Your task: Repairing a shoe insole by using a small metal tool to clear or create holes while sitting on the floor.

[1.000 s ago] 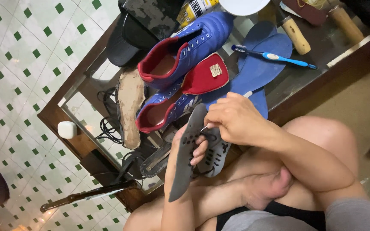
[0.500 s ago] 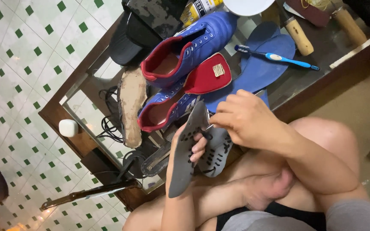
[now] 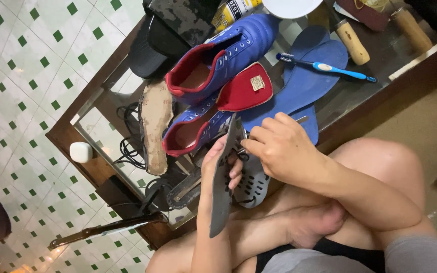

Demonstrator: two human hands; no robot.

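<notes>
My left hand (image 3: pixel 222 163) grips a dark grey shoe sole (image 3: pixel 223 192), held on edge over my crossed legs. My right hand (image 3: pixel 281 146) is closed on a thin metal tool (image 3: pixel 299 120) pressed against the sole's upper part. Behind the hands lies a second studded sole (image 3: pixel 253 186). Two blue shoes with red linings (image 3: pixel 218 60) (image 3: pixel 198 129) rest on the glass table (image 3: pixel 89 114) just beyond my hands, with blue insoles (image 3: pixel 304 81) beside them.
A blue toothbrush (image 3: pixel 330 66) lies on the insoles. A worn tan insole (image 3: pixel 155 126), black cables (image 3: pixel 127 146), wooden-handled tools (image 3: pixel 352 40) and a yellow can (image 3: pixel 233 12) sit on the table. A small white case (image 3: pixel 81 151) rests at its edge. Green-and-white tiled floor lies to the left.
The right hand has shifted slightly along the top of the sole while working the tool. The left hand keeps its hold on the sole.
</notes>
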